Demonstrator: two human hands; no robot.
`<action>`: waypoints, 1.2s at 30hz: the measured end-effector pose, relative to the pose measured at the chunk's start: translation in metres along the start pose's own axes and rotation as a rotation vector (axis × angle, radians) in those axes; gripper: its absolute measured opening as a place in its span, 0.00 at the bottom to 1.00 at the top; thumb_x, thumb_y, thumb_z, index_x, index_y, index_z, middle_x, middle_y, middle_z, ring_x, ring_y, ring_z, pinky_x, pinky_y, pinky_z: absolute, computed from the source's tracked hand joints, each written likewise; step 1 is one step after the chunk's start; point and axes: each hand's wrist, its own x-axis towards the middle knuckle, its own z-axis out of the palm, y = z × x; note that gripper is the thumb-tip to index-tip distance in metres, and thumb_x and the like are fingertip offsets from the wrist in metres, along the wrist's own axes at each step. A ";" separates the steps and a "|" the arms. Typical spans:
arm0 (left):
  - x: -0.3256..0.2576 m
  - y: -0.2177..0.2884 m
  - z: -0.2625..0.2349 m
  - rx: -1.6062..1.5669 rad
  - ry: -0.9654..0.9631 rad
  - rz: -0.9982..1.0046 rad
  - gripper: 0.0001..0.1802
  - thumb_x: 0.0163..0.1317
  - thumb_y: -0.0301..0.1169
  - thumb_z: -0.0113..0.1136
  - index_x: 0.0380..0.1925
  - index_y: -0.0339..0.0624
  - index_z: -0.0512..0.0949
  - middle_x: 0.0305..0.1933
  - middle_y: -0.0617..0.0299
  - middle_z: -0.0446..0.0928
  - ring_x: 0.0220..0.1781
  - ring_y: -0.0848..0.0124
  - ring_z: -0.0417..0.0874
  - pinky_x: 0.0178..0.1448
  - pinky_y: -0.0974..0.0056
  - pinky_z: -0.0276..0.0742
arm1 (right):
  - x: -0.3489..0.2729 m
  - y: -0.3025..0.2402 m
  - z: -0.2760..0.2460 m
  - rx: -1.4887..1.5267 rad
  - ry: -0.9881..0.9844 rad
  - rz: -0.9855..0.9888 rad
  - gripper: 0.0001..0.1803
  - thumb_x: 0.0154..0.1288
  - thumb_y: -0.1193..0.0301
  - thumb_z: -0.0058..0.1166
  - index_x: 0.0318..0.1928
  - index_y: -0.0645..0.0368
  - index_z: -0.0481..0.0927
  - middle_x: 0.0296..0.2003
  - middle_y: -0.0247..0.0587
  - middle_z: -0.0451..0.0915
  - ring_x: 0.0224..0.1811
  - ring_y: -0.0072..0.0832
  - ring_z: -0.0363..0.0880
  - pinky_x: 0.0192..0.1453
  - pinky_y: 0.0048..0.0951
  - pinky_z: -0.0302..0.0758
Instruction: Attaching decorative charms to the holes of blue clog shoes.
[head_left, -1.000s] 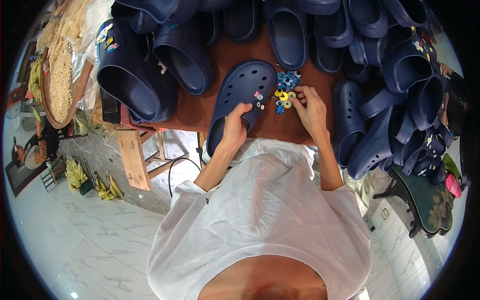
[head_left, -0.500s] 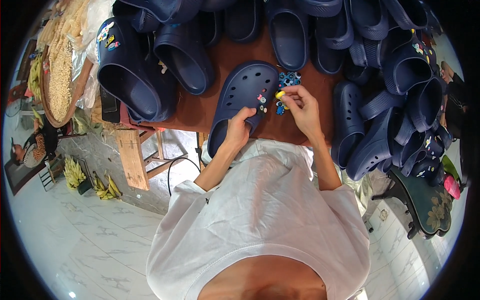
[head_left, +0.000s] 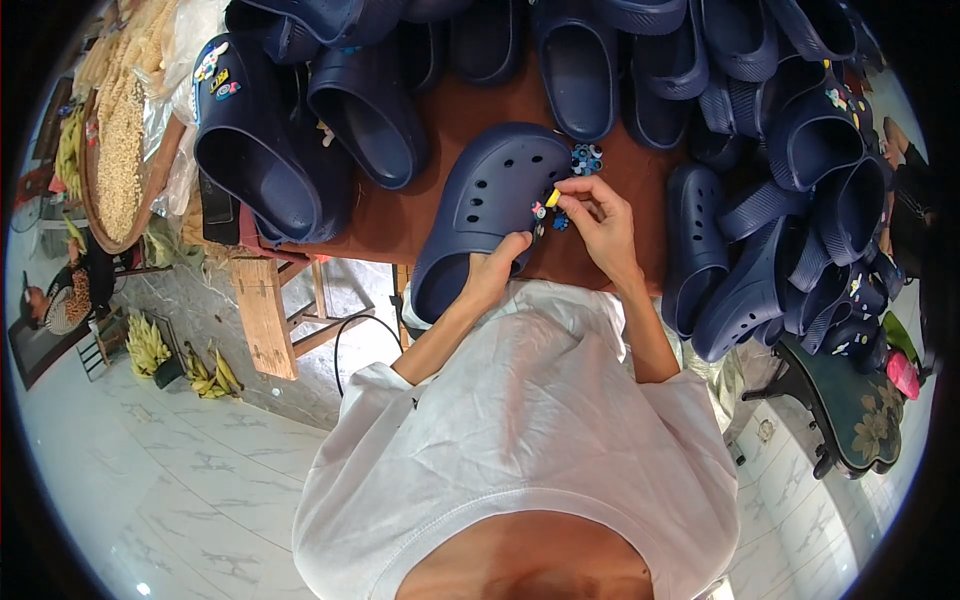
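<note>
Left hand (head_left: 492, 270) grips a perforated navy clog (head_left: 490, 210), right hand (head_left: 606, 224) pinches a yellow charm (head_left: 552, 199), blue charms (head_left: 587, 158) lie nearby.

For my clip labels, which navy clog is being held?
The clog front and centre: the left hand grips it, and the right hand holds a yellow charm at its edge. The other clogs are in neither hand.

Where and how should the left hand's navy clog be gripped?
Grip the navy clog at the upper's edge over its foot opening, probably best from the person's side: the opening faces that way, and a thumb there, as the left hand shows, leaves most holes clear.
</note>
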 end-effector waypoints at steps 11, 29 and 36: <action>-0.003 0.004 0.001 0.243 -0.014 0.027 0.19 0.61 0.28 0.61 0.52 0.37 0.75 0.48 0.66 0.74 0.49 0.75 0.74 0.54 0.68 0.70 | -0.012 -0.016 0.021 -0.348 0.100 -0.253 0.11 0.63 0.79 0.62 0.47 0.62 0.85 0.42 0.40 0.82 0.39 0.26 0.83 0.41 0.24 0.79; -0.001 0.005 0.006 0.143 -0.022 0.083 0.10 0.62 0.27 0.59 0.43 0.39 0.79 0.41 0.69 0.75 0.38 0.80 0.73 0.41 0.70 0.71 | -0.010 -0.017 0.009 -0.511 0.101 -0.374 0.11 0.60 0.81 0.63 0.44 0.62 0.84 0.44 0.42 0.83 0.44 0.35 0.84 0.48 0.32 0.81; -0.012 0.007 0.014 0.294 -0.020 -0.038 0.13 0.60 0.28 0.61 0.45 0.39 0.77 0.44 0.68 0.73 0.44 0.75 0.72 0.49 0.67 0.70 | -0.008 -0.019 0.006 -0.602 0.100 -0.436 0.08 0.58 0.82 0.63 0.39 0.62 0.85 0.41 0.41 0.84 0.42 0.37 0.83 0.45 0.35 0.80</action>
